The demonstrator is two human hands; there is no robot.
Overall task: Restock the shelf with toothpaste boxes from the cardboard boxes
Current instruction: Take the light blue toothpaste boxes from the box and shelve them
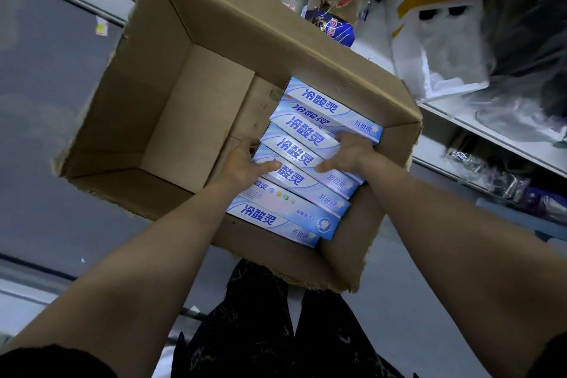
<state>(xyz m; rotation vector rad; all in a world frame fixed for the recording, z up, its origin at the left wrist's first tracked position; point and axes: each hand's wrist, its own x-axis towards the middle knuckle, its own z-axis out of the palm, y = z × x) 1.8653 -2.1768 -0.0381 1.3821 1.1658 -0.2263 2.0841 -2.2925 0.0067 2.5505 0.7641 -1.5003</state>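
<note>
- Head view, risks first: our left hand point(242, 163) and right hand point(352, 152) are both down inside the cardboard box point(147, 107). Each is curled round one end of a bundle of toothpaste boxes point(297, 150) from the middle of the row, thumbs on top.
- The bundle looks held by end squeeze only. If pressure drops, we'd expect the middle boxes to slide out.
- Neighbouring boxes touch the bundle on both sides, so a lift could drag or tip them.
- The cardboard box rim is torn on the near side and may snag a sleeve or a carton on the way out.
- Contents: toothpaste boxes lie in a row along the box's right side, overlapping and slightly askew. The left half shows bare cardboard bottom. We can't tell whether there are layers underneath.
- The shelf point(491, 136) is just right of the cardboard box. It holds plastic-wrapped goods, too blurred to identify.
</note>
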